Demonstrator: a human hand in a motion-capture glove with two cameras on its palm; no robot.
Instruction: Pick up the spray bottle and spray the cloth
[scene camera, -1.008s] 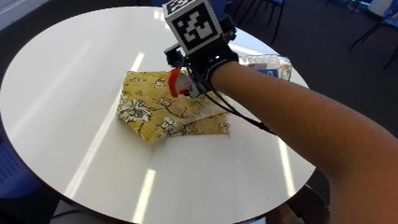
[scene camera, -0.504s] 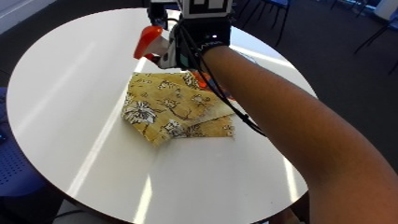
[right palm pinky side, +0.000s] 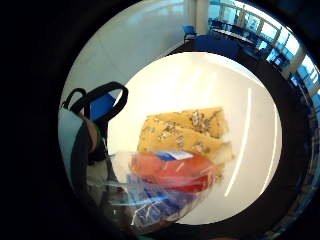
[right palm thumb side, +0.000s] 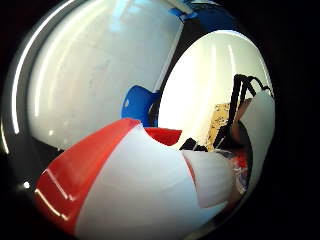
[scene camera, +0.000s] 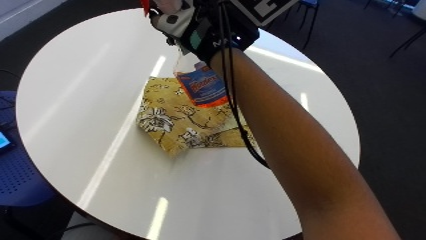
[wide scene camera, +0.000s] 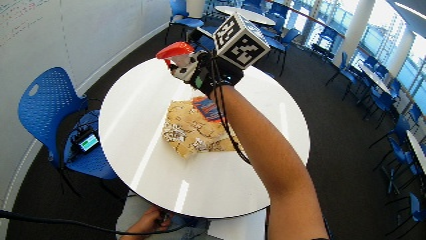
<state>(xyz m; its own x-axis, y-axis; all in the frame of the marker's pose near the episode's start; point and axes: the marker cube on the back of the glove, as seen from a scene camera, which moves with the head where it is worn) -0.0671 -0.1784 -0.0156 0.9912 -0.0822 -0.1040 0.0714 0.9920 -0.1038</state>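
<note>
My gloved right hand (scene camera: 212, 31) grips the spray bottle (scene camera: 203, 86) by its neck and holds it up in the air above the table. The bottle is clear with orange liquid and a blue and red label; its red and white spray head (wide scene camera: 174, 50) points away from me. The bottle body (right palm pinky side: 165, 175) hangs below the hand, over the yellow flowered cloth (scene camera: 180, 120). The cloth (wide scene camera: 190, 131) lies folded and flat on the round white table (scene camera: 80, 75). In the thumb side palm view the spray head (right palm thumb side: 125, 190) fills the picture.
The white table (wide scene camera: 140, 115) has bare room all around the cloth. A blue chair (wide scene camera: 46, 105) stands by the table's left side with a small device (wide scene camera: 86, 142) on its seat. More blue chairs and tables stand further back.
My hand has lifted the spray bottle from just above the cloth to well above the table. The cloth has stayed in place.
</note>
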